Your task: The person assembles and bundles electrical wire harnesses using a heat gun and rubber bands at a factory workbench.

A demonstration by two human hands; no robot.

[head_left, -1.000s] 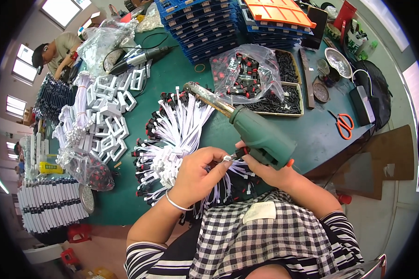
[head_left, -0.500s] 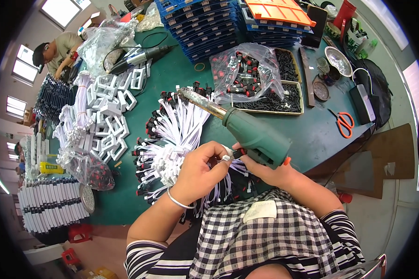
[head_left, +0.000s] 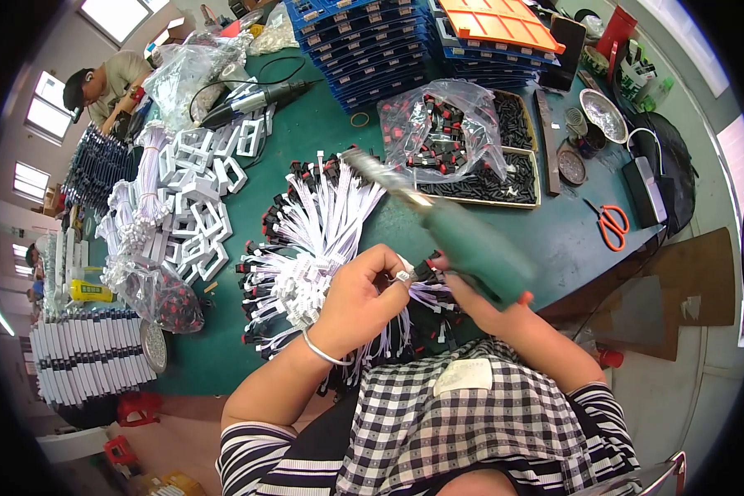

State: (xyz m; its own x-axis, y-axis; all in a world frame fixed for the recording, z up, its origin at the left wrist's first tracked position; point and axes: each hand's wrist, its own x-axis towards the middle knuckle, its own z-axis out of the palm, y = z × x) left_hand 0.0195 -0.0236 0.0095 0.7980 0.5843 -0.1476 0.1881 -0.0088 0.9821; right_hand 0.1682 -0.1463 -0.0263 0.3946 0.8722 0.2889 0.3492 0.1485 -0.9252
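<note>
Right at the near edge of the green table (head_left: 306, 140), the left hand (head_left: 360, 293) is pinching a small white-wired connector (head_left: 412, 273) between thumb and fingertips, sitting on top of a big fanned-out pile of flat white cables (head_left: 322, 240) with red and black plastic ends. The right hand (head_left: 492, 310) is gripping the handle of a chunky green heat gun (head_left: 471, 248), fingers wrapped tight, and its metal nozzle is blurring and pointing further up-left than a moment ago. Around that, a crinkly clear bag of red and black parts (head_left: 438, 132), orange scissors (head_left: 610, 225) and stacked blue trays (head_left: 372, 41) are sitting further back.
</note>
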